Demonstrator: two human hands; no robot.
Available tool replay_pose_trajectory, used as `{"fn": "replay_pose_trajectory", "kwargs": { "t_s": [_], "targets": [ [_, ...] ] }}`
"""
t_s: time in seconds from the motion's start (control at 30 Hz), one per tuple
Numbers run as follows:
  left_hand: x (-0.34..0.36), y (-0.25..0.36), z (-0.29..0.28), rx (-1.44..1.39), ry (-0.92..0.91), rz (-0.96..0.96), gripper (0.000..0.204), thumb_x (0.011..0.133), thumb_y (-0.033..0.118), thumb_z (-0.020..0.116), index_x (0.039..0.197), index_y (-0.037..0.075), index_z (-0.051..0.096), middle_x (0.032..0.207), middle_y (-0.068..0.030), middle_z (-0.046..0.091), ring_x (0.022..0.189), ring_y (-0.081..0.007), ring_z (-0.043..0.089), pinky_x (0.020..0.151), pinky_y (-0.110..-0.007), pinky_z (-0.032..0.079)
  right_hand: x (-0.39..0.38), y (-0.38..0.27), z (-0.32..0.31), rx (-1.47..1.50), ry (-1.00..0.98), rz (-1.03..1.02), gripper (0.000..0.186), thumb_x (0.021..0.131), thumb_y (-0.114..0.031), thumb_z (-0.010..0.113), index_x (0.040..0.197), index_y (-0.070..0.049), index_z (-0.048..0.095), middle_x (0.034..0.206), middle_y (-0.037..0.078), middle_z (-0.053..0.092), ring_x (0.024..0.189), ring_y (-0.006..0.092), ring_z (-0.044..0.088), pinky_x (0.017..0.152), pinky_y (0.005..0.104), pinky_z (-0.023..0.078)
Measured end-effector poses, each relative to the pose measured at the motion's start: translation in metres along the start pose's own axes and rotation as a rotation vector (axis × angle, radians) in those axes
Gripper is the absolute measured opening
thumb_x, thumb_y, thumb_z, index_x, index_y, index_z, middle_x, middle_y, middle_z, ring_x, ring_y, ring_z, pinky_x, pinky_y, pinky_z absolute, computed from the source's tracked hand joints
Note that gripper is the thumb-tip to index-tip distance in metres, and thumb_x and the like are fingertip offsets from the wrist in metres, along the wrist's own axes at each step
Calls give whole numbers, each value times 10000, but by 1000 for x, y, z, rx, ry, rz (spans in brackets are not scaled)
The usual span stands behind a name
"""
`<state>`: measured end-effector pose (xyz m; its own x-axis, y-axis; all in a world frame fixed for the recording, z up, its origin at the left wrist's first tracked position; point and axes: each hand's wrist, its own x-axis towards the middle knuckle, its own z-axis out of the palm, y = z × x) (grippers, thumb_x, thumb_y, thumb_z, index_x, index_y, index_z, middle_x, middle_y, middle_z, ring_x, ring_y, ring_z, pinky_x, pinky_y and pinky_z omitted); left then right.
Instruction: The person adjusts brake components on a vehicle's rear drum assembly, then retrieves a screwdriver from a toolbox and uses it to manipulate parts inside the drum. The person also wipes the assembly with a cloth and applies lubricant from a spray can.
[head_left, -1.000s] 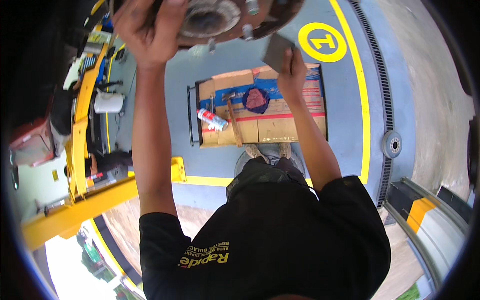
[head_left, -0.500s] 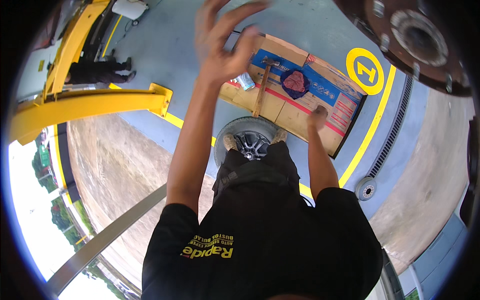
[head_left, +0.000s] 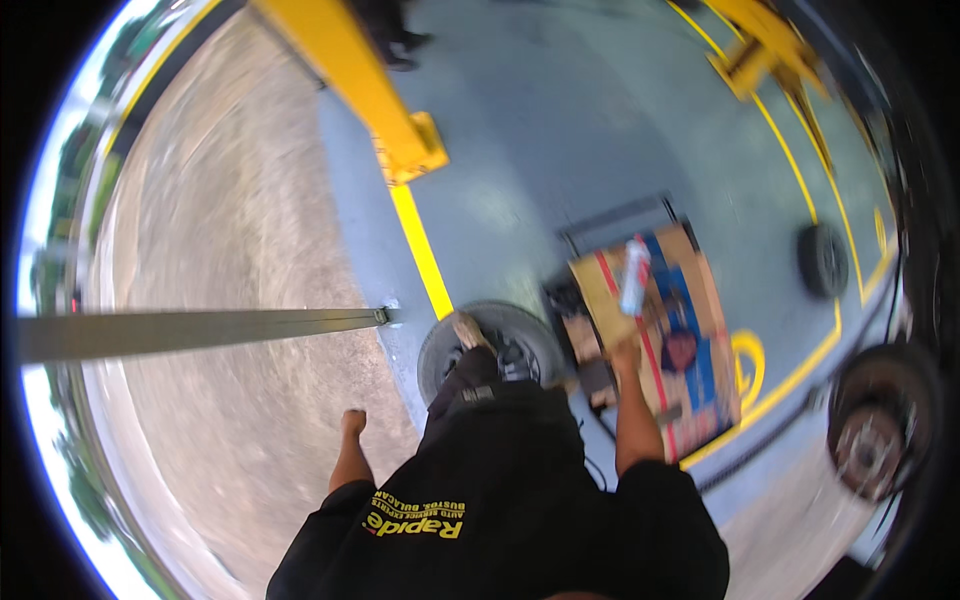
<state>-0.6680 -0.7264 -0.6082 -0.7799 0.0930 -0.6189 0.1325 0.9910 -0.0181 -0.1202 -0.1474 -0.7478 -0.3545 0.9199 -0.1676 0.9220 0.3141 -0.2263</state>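
Note:
My left hand (head_left: pixel 353 422) hangs low at my left side, away from any object, its fingers too small to make out. My right hand (head_left: pixel 625 355) is over the near edge of a cardboard sheet (head_left: pixel 697 290); blur hides its fingers and anything in them. Just beyond it, a pale spray can with a red end (head_left: pixel 634 278) lies on the cardboard. To the hand's right is a dark reddish cloth bundle (head_left: pixel 680 348). A wheel with a tyre (head_left: pixel 437 358) lies flat at my feet, one shoe (head_left: pixel 468 328) over it.
The cardboard lies over a black-framed low trolley (head_left: pixel 622 212). A yellow lift post (head_left: pixel 350 75) stands far left, and a metal bar (head_left: pixel 210 332) juts in from the left. On the right are a wheel hub (head_left: pixel 868 450) and a loose tyre (head_left: pixel 824 260). Someone's dark legs (head_left: pixel 385 30) show far off.
The view has swung to the right. My left hand has dropped from high in front to my left side. My right hand has stayed near the cardboard. The hammer can no longer be made out.

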Motion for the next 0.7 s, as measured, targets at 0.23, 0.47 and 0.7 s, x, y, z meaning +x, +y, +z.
{"fn": "replay_pose_trajectory", "kwargs": {
  "t_s": [0.23, 0.47, 0.7],
  "targets": [
    [73, -54, -12, -466, 66, -134, 475, 970, 379, 657, 1215, -4, 797, 1205, -288, 769, 1205, -424, 729, 1054, -483, 561, 33, -50, -9, -133, -563, 291, 322, 907, -333, 746, 1024, -43, 822, 1101, 260, 788, 1068, 397, 770, 927, 529, 596],
    [150, 19, -110, -553, 15, 158, 445, 1017, 380, 643, 1286, 53, 780, 1251, -231, 776, 1202, -389, 739, 1047, -465, 574, 86, -217, -9, -76, -241, 573, 328, 915, -296, 734, 1058, -11, 812, 1094, 253, 791, 1039, 441, 775, 895, 579, 607],
    [275, 107, -286, -55, -156, 464, 533, 1013, 513, 662, 1373, 126, 734, 1357, -211, 728, 1301, -400, 670, 1062, -518, 556, 228, -370, -13, -174, -372, -49, 310, 909, -271, 669, 998, -11, 812, 1095, 269, 780, 1083, 491, 742, 947, 597, 587]
  ]
}}
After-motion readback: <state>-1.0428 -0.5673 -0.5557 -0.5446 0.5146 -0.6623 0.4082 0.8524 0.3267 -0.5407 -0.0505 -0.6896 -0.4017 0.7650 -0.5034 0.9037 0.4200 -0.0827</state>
